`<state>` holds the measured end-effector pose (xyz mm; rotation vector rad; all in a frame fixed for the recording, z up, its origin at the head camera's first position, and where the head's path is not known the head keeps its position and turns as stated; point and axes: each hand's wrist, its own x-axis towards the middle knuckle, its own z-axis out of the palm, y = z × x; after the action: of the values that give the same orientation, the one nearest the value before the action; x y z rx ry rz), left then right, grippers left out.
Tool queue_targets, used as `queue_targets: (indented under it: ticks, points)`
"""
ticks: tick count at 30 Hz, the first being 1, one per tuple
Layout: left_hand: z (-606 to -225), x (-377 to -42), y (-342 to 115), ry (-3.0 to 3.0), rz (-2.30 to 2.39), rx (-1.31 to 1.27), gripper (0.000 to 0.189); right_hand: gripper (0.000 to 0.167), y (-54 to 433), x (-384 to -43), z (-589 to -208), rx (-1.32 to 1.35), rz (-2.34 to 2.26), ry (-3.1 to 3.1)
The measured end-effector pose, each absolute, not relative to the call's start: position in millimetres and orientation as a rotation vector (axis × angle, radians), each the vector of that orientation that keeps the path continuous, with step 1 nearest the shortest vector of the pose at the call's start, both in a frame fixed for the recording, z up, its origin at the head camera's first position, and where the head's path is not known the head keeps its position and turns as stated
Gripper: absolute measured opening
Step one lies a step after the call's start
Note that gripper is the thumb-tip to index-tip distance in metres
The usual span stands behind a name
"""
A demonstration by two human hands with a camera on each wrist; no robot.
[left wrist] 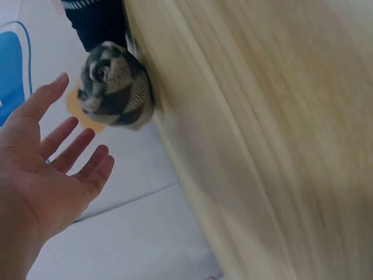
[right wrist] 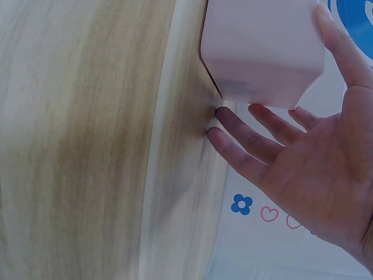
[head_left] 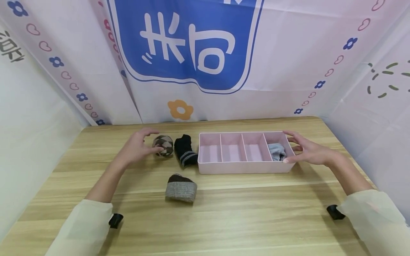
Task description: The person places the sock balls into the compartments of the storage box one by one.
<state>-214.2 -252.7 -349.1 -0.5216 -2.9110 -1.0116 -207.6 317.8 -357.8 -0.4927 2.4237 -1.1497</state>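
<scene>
While your right hand [head_left: 308,151] rests at the right end of the pink box [head_left: 243,168], three dividers split that box into four compartments in a row, and the one at the far right holds a bundle of pale blue cloth [head_left: 275,150] with a darker patch low on it. The box sits on the wooden table [head_left: 243,217], its long front wall facing you. Your right hand is loosely spread around the box's end: its thumb lies at the front corner, its index finger reaches the back corner, and the other fingers fan out beside the end wall, close to the tabletop. Over on the other side, your left hand [head_left: 136,146] is relaxed, with fingers parted and gently bent, gripping nothing; it comes in from the left, with the thumb beneath and the palm turned toward the checked sock [head_left: 166,142]. From the left wrist, a gap shows between your fingertips and that sock. Rolled into a ball, the checked sock stands on the table to the left of the box, just beside a black sock [head_left: 183,149] with pale stripes, which lies between the two. Nearer to you lies a folded grey sock [head_left: 180,191] with a dark brown part on top.
</scene>
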Motion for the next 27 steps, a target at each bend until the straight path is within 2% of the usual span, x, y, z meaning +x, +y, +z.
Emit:
queue_targets:
  ticks: [4,16,27]
  points:
    - [-351,-219,-257,-2.963,-0.989,-0.522,0.075,0.104,318,-207,-358,-0.488,-1.145,2.425]
    - [-358,-227,-260,-3.092,-1.045,-0.471,0.085,0.105,318,-208,-357,-0.479,-1.144,2.422]
    - [-362,-229,-258,-3.100,-1.062,-0.438,0.082,0.105,318,-208,-357,-0.470,-1.156,2.407]
